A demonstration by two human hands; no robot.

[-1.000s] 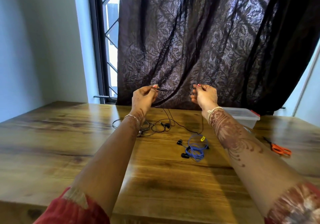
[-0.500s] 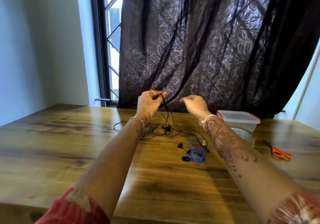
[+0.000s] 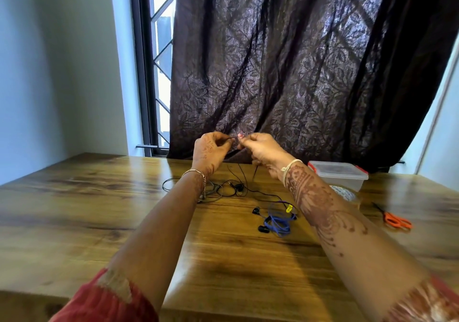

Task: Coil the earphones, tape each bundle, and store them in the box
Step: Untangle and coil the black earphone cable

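step: coiling the black earphones point(image 3: 236, 187), first loops only | table point(image 3: 74, 209): most of the black cord is lying loose on it, blue earphones point(image 3: 279, 221) are sitting nearby, lidded box point(image 3: 339, 175) is waiting at the back | next: looping more cord, probably slowly, to stop tangles | left hand point(image 3: 211, 151): fingers pinching the cord | right hand point(image 3: 260, 149): fingertips pressing together on the cord
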